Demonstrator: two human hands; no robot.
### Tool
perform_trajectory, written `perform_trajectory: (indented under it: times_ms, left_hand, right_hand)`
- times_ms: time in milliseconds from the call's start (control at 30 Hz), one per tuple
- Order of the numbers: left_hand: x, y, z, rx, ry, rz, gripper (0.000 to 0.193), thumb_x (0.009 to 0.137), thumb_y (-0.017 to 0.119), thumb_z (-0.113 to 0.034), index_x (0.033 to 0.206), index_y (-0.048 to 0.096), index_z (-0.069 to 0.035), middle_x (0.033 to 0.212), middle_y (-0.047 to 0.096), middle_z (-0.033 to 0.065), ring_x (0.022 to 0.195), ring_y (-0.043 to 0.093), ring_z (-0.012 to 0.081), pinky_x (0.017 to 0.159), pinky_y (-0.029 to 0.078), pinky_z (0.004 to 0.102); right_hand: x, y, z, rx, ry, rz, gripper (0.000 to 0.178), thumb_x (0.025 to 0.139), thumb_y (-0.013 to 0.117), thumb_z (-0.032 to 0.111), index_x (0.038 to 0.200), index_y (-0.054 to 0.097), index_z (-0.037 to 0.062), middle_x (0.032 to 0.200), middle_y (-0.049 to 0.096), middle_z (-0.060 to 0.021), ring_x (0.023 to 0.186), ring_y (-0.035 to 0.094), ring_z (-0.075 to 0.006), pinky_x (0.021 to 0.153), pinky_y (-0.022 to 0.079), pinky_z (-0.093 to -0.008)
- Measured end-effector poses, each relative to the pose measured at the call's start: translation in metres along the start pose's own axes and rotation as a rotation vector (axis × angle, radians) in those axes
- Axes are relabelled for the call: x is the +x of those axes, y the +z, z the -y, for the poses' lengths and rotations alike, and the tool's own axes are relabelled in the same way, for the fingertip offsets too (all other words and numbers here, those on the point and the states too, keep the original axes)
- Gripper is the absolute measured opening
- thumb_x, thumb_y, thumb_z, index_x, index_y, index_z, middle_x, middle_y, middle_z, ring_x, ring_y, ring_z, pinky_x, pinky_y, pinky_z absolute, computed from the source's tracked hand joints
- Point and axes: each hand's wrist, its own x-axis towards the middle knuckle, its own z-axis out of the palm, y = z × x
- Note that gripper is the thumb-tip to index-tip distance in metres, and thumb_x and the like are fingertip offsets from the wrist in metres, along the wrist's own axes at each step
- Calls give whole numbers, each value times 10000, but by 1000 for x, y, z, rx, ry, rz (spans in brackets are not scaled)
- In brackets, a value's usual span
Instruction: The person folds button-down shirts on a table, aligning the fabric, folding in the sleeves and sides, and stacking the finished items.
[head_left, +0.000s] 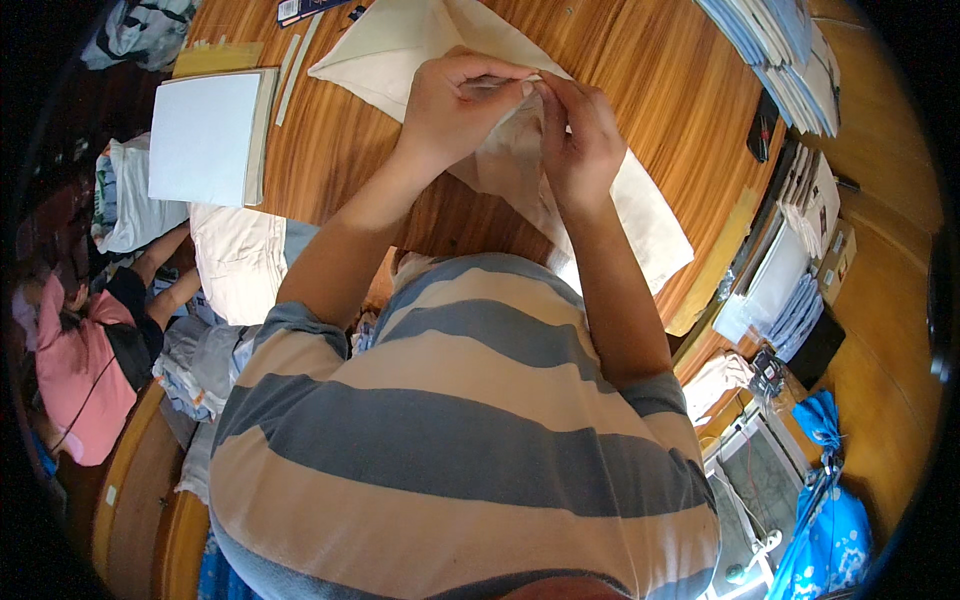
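Observation:
A cream piece of cloth [650, 228] is spread over the wooden table in front of me, with one pointed corner reaching out at the left. My left hand [447, 108] pinches its upper edge between thumb and forefinger. Close beside it, my right hand [582, 140] pinches the same edge, and the fingertips of both hands almost meet. Below the pinched spot the cloth hangs in a loose fold between my wrists. What exactly lies between the fingertips is too small to make out.
The wooden table [690, 110] carries a white flat stack [203, 138] at the left, thin pale strips [288, 80] beside it, and folded blue and white fabric [780, 60] at the far right. A person in pink [85, 375] is at the left. A blue bundle [825, 530] stands lower right.

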Motion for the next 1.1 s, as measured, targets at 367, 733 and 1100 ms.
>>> perform_trajectory:
  times_ms: [367,733,1100]
  left_hand:
    - [-9,12,0,270,119,-129,171,859,769,-100,1024,806,-76,977,716,131,864,730,213,775,606,295]
    - [-13,9,0,204,-15,-110,200,852,816,-72,1051,803,-54,989,706,81,917,697,157,845,546,267]
    - [-13,-2,-1,54,-57,-10,190,863,812,-88,1049,811,-50,942,722,74,898,682,136,820,524,267]
  right_hand:
    - [-6,4,2,26,181,78,80,936,717,72,1012,714,50,916,692,-113,731,698,-298,612,572,-384]
    - [-7,-4,10,150,249,159,109,933,732,75,1032,742,28,894,707,-128,701,691,-272,624,570,-363]
    - [-12,-7,8,576,750,180,171,959,759,117,1045,759,-31,884,771,-110,753,688,-120,676,556,-287]
